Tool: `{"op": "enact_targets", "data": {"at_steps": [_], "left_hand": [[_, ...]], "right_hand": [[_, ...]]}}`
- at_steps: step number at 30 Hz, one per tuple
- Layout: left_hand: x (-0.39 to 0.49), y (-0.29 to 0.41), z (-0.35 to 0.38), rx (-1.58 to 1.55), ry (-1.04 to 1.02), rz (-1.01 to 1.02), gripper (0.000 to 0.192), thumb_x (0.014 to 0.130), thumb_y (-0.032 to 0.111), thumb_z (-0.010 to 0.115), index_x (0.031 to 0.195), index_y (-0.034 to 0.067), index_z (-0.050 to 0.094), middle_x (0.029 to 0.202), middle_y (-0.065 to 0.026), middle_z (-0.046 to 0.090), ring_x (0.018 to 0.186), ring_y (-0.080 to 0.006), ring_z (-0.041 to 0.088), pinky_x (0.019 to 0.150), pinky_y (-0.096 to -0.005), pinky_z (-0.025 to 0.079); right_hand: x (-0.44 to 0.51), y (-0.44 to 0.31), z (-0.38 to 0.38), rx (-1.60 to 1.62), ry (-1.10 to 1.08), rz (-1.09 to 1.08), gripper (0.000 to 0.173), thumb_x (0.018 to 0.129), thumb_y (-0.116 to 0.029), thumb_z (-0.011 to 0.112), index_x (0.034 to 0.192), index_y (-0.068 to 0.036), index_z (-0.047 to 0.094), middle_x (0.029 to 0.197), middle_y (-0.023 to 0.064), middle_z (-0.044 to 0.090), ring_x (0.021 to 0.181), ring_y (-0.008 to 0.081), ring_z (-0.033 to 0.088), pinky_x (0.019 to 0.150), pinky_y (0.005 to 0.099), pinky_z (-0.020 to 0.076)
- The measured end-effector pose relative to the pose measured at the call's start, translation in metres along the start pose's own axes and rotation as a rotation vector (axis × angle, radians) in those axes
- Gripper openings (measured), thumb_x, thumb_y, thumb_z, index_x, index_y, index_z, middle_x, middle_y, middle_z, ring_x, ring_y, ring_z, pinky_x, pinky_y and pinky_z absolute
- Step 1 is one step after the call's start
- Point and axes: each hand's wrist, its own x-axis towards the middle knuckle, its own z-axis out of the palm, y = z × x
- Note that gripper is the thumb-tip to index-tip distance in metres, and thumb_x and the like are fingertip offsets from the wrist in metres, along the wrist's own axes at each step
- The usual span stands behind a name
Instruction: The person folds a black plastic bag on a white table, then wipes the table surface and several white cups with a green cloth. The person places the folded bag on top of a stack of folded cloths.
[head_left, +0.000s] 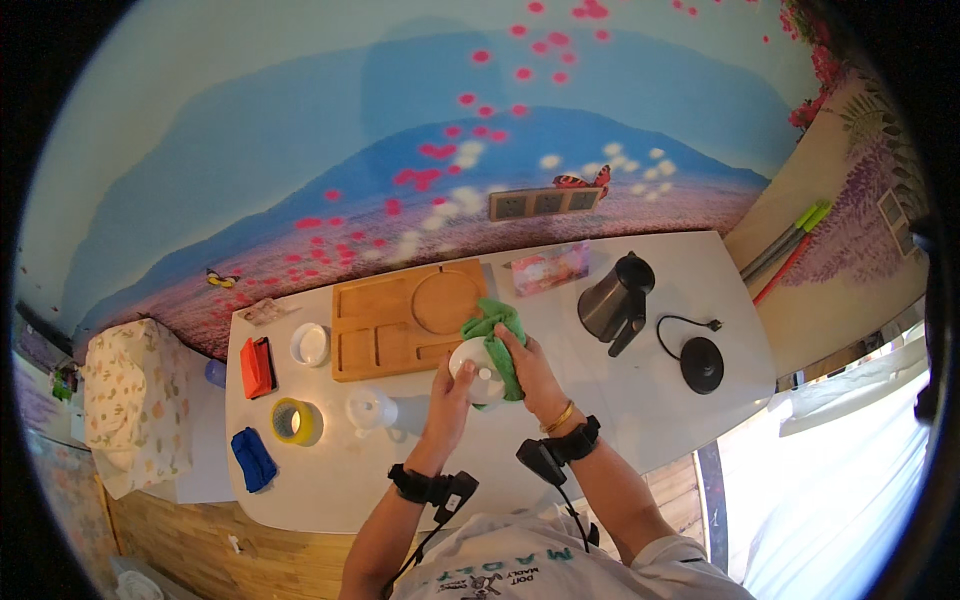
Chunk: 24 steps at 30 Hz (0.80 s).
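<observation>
Between my hands, above the table, is a white lidded piece (477, 363) with a small knob; it looks like a teapot or a lidded cup. My left hand (448, 405) grips its left side, thumb on top. A green cloth (504, 330) is bunched in my right hand (536, 375) and pressed against the right side of the white piece. Just behind lies a wooden tray (390, 300) with carved compartments and a round recess. To the left of my left hand stands a small white teapot or pitcher (371, 409).
On the white table (600, 412) are a black electric kettle (616, 300), its round base (702, 365), a tissue pack (551, 268), a white bowl (309, 345), a yellow tape roll (292, 421), a red pouch (258, 369) and a folded blue cloth (253, 459). Wall sockets (546, 202) sit behind.
</observation>
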Motion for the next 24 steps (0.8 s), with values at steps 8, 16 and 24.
{"op": "enact_targets", "data": {"at_steps": [8, 16, 24], "left_hand": [[0.013, -0.006, 0.008, 0.169, 0.035, -0.001, 0.05, 0.093, 0.041, 0.046, 0.128, 0.007, 0.039, 0.117, -0.0044, 0.049, 0.102, -0.0117, 0.048, 0.086, -0.0259, 0.039], [0.013, -0.001, -0.007, -0.322, -0.11, -0.25, 0.059, 0.092, 0.057, 0.029, 0.129, 0.012, 0.038, 0.124, -0.0037, 0.048, 0.113, -0.0185, 0.047, 0.094, -0.039, 0.039], [0.015, -0.005, -0.02, -0.438, -0.062, -0.251, 0.052, 0.094, 0.052, 0.029, 0.127, 0.014, 0.04, 0.122, -0.0042, 0.05, 0.109, -0.017, 0.05, 0.093, -0.0353, 0.041]], "right_hand": [[-0.003, 0.001, -0.004, -0.594, 0.197, -0.467, 0.034, 0.083, -0.023, 0.063, 0.101, 0.004, 0.054, 0.086, 0.0164, 0.061, 0.076, 0.0276, 0.06, 0.066, 0.0323, 0.0469], [-0.017, 0.017, 0.0, -0.786, 0.025, -0.319, 0.04, 0.083, -0.029, 0.062, 0.103, 0.004, 0.053, 0.085, 0.0226, 0.059, 0.076, 0.035, 0.06, 0.064, 0.0352, 0.0479], [-0.012, 0.014, 0.0, -0.709, -0.166, -0.521, 0.044, 0.081, -0.012, 0.056, 0.121, -0.003, 0.041, 0.116, 0.0218, 0.045, 0.108, 0.0325, 0.045, 0.091, 0.0397, 0.0371]]}}
